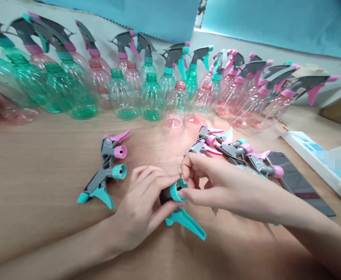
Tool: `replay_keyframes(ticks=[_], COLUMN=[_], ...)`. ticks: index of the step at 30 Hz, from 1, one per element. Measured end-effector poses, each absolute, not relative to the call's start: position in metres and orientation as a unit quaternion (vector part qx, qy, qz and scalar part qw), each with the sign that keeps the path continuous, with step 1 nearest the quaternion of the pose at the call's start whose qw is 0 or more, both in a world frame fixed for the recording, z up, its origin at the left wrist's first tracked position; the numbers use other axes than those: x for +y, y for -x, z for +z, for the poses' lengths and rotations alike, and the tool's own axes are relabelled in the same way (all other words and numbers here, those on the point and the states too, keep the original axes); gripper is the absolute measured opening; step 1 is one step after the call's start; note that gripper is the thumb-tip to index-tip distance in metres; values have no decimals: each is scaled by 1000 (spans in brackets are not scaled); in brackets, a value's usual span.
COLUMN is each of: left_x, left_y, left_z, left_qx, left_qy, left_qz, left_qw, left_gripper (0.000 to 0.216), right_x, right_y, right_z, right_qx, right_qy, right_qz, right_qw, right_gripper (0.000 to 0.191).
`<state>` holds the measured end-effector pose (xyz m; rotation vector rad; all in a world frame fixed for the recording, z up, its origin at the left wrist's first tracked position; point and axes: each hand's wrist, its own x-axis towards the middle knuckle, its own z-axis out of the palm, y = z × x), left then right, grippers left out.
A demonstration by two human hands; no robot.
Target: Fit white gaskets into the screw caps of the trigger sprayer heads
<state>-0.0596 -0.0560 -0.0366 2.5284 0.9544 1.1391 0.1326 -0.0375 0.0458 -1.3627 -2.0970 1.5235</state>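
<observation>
My left hand (pixel 141 206) is wrapped round a grey spray trigger head (pixel 178 208) with a teal collar and teal lever, held just above the wooden table (pixel 42 186). My right hand (pixel 214 182) pinches the teal collar of the same head with thumb and fingers. To the left lie two loose trigger heads, one pink (pixel 113 146) and one teal (pixel 103 182). A heap of several trigger heads (pixel 234 151) lies just beyond my right hand.
Rows of green and pink plastic spray bottles (pixel 129 93) stand along the back, some capped with trigger heads, some uncapped. A dark phone (pixel 298 182) lies at the right, next to a white tray (pixel 324 163). A blue sheet hangs behind.
</observation>
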Motion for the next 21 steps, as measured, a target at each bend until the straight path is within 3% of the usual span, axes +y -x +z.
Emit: replay_keyframes(ticks=[7, 21], left_x=[-59, -59], left_y=[61, 58], left_z=[-40, -36], left_qx=[331, 343], left_qy=[-855, -857], left_qz=[392, 382], left_qw=[78, 44], left_gripper=[20, 18], right_x=[-43, -47], right_y=[-123, -119], right_z=[37, 27], right_qx=[-701, -756], right_qy=[507, 522], right_qz=[481, 363], right_qw=[145, 156], right_gripper=[22, 18])
